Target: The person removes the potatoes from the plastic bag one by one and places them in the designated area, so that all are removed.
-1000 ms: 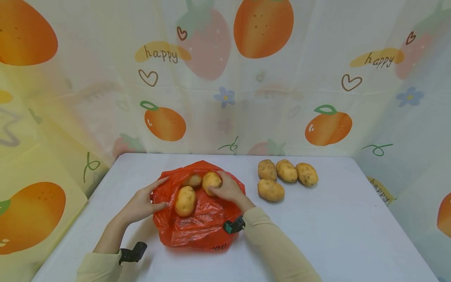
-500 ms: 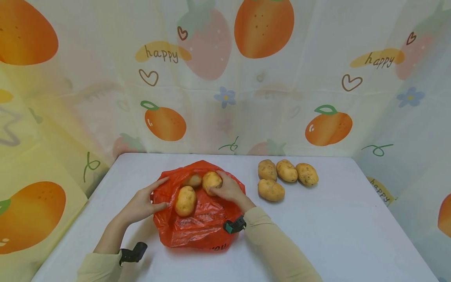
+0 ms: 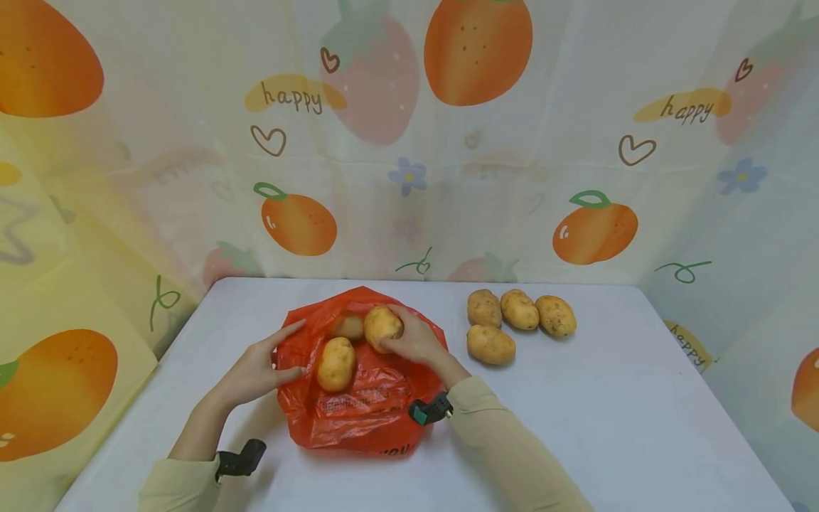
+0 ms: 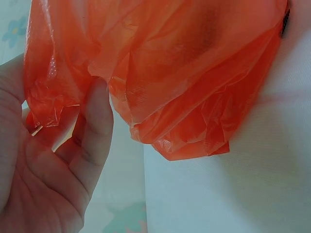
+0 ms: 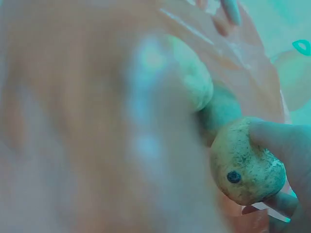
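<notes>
1. Backdrop: fruit-print curtain (image 3: pixel 409 142) hangs behind and at both sides, closing in the worktop on three sides.
2. White worktop (image 3: pixel 614 427): back edge meets the curtain, left and right edges slant toward the viewer. Wide bare stretch at right front; a narrower strip left of the bag.
3. One orange plastic bag (image 3: pixel 365 405), lying crumpled left of centre, mouth toward the back, well inside all edges. In the left wrist view its lower folds rest on the white surface.
4. Two beige sleeves, one per arm; a dark clip-like device sits at each wrist.
5. Left hand (image 3: pixel 256 370): on the bag's left edge, thumb and fingers pinching the plastic film; the left wrist view shows the thumb pressed against a fold.
6. Right hand (image 3: pixel 416 341): fingers curled round one potato (image 3: pixel 382 326) at the bag mouth, grip snug; it touches a neighbouring one.
7. Potatoes, seven counted in all. Three at the bag: the held one, one partly hidden behind it (image 3: pixel 348 327), one lying on the plastic (image 3: pixel 335 364) just beside the left hand.
8. Four loose potatoes (image 3: pixel 491 344) cluster right of the bag, three in a row and one in front, touching or nearly so, apart from the bag.
</notes>
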Demonstrator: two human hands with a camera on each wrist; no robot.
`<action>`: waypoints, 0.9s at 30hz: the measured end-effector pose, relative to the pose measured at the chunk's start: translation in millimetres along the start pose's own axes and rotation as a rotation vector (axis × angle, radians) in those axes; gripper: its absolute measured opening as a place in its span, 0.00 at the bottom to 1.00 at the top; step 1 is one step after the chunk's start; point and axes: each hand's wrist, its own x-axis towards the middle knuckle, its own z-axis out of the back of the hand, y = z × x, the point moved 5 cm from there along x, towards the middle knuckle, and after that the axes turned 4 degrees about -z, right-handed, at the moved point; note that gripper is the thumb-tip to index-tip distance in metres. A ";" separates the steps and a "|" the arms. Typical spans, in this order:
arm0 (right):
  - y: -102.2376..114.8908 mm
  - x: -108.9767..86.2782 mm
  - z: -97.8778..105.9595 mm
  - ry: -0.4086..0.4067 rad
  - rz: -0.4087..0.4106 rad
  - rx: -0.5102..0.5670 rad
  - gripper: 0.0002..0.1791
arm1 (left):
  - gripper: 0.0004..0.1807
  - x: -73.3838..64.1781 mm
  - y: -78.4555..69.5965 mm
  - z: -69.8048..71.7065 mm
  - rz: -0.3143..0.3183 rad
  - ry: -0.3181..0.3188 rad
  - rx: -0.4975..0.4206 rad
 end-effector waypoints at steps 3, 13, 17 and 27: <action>4.9 -1.5 2.4 0.002 0.017 0.011 0.39 | 0.42 -0.8 -0.2 0.6 0.003 -0.001 0.001; 10.5 -4.4 6.5 -0.024 0.059 0.075 0.38 | 0.42 -2.7 1.7 1.6 0.007 -0.004 -0.007; 10.4 -5.0 7.5 -0.029 0.060 0.123 0.39 | 0.42 -3.1 1.7 2.1 0.012 -0.003 -0.007; 18.9 -14.2 21.5 -0.050 0.096 0.167 0.40 | 0.42 -2.6 1.7 2.2 0.007 -0.009 0.004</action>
